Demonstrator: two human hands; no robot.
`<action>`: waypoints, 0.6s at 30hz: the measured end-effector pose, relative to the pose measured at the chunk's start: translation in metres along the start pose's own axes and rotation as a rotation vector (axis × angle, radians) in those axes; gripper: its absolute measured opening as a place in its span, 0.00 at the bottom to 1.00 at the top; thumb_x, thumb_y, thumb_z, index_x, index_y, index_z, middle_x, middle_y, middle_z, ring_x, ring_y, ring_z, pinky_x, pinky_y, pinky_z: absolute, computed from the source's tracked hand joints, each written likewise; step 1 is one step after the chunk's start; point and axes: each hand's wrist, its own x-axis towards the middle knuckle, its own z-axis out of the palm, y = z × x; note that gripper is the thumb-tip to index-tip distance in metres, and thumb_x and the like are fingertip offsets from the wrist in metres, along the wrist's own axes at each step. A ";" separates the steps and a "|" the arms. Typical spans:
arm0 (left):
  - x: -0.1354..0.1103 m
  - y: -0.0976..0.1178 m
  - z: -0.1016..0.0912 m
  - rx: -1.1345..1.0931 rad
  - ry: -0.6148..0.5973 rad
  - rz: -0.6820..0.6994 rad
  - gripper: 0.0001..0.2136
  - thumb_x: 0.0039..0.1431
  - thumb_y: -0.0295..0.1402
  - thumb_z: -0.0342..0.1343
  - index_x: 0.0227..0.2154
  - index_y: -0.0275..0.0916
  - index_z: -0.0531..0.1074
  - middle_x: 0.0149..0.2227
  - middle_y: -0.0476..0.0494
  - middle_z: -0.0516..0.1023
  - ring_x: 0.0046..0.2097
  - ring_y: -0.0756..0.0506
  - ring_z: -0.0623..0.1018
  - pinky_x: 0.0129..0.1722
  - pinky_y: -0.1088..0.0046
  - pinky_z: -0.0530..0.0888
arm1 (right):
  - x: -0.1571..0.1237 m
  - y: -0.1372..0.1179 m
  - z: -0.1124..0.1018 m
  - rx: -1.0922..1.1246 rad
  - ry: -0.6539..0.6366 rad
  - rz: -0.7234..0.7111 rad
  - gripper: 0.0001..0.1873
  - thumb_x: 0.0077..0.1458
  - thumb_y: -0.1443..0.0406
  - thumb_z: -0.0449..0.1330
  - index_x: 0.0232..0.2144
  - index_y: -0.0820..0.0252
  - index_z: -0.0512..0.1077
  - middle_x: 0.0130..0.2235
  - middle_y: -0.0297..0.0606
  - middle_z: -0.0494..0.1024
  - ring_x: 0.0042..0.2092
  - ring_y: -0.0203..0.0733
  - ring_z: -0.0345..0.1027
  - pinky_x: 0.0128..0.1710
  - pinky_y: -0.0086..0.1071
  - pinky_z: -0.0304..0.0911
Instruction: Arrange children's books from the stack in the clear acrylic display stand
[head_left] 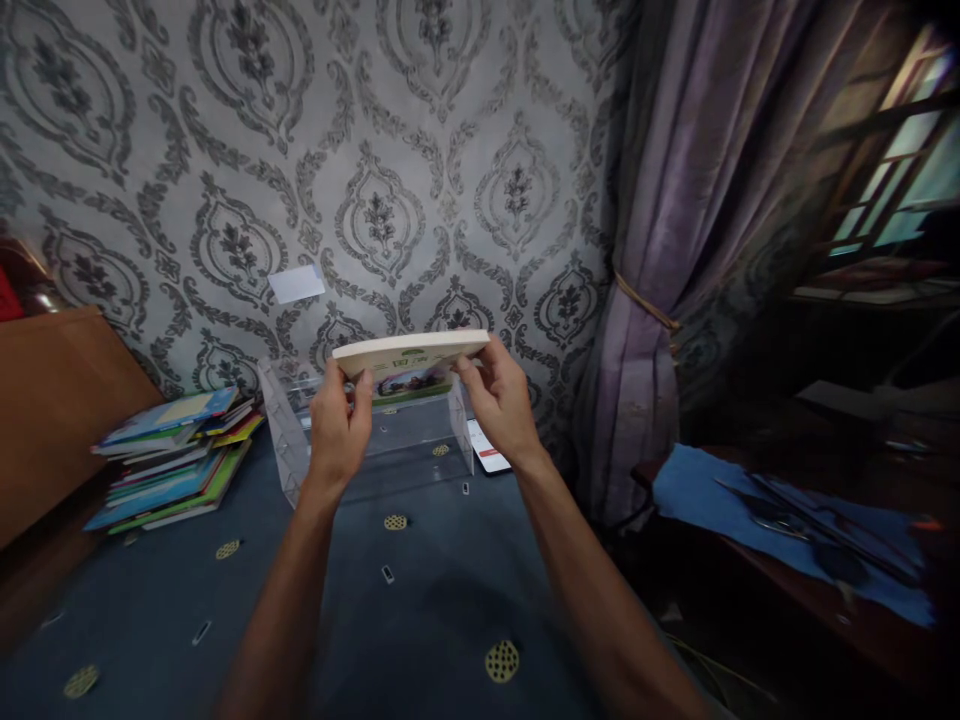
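Note:
A book [412,380] with a pale cover and a landscape picture is held up by both hands, its white page edge upward. My left hand [341,420] pinches its left end, thumb on the cover. At the other end, my right hand [495,395] grips the right corner in the same way. Just behind and below the book stands a clear plastic rack [285,440] on the dark blue tabletop [337,620]. The book and hands hide part of the rack.
A stack of books [180,460] lies at the left beside a brown box-like piece [75,400]. A phone [489,450] rests behind my right wrist. Purple curtain [660,250] hangs at the right. Scissors [780,515] lie on a blue cloth [697,490].

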 end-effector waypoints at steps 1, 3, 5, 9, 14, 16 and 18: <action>0.001 0.001 0.001 0.025 0.015 0.026 0.13 0.65 0.41 0.55 0.45 0.37 0.71 0.39 0.41 0.77 0.40 0.44 0.78 0.43 0.66 0.79 | -0.001 -0.001 0.000 0.017 0.019 -0.022 0.16 0.66 0.58 0.53 0.53 0.54 0.69 0.46 0.41 0.76 0.47 0.44 0.72 0.49 0.41 0.71; 0.004 0.003 0.002 0.050 0.048 0.076 0.15 0.65 0.43 0.55 0.47 0.37 0.70 0.40 0.40 0.77 0.40 0.44 0.78 0.45 0.65 0.79 | -0.001 -0.002 0.000 0.042 0.049 -0.052 0.16 0.67 0.58 0.53 0.54 0.52 0.68 0.49 0.41 0.76 0.48 0.44 0.72 0.51 0.42 0.71; 0.010 0.004 0.003 0.048 0.059 0.122 0.17 0.65 0.45 0.54 0.47 0.37 0.71 0.40 0.39 0.77 0.42 0.43 0.78 0.46 0.64 0.78 | 0.003 -0.005 0.000 0.053 0.066 -0.072 0.16 0.67 0.57 0.53 0.54 0.52 0.68 0.49 0.41 0.76 0.49 0.44 0.73 0.53 0.43 0.71; 0.031 0.003 0.004 0.016 0.066 0.201 0.20 0.66 0.49 0.52 0.48 0.36 0.71 0.42 0.39 0.77 0.46 0.42 0.78 0.48 0.65 0.78 | 0.030 -0.011 -0.001 0.059 0.048 -0.146 0.19 0.66 0.52 0.55 0.53 0.53 0.69 0.51 0.41 0.76 0.51 0.45 0.72 0.54 0.44 0.71; 0.067 -0.001 0.009 0.020 0.089 0.276 0.23 0.66 0.52 0.49 0.51 0.37 0.69 0.44 0.38 0.76 0.50 0.41 0.77 0.47 0.66 0.78 | 0.076 -0.003 -0.003 0.050 -0.022 -0.267 0.23 0.66 0.49 0.53 0.55 0.55 0.69 0.53 0.41 0.75 0.54 0.47 0.70 0.54 0.48 0.71; 0.079 -0.006 0.013 0.040 0.064 0.282 0.25 0.67 0.53 0.48 0.53 0.37 0.67 0.45 0.37 0.76 0.50 0.41 0.78 0.46 0.66 0.78 | 0.088 0.007 -0.004 0.047 -0.050 -0.274 0.24 0.66 0.48 0.53 0.55 0.56 0.69 0.52 0.41 0.76 0.54 0.48 0.70 0.53 0.50 0.71; 0.087 -0.012 0.018 0.079 0.029 0.280 0.25 0.67 0.54 0.47 0.54 0.38 0.66 0.45 0.37 0.76 0.48 0.41 0.78 0.44 0.66 0.78 | 0.095 0.018 -0.006 0.046 -0.071 -0.256 0.24 0.65 0.48 0.54 0.54 0.55 0.69 0.51 0.42 0.77 0.53 0.49 0.71 0.52 0.50 0.72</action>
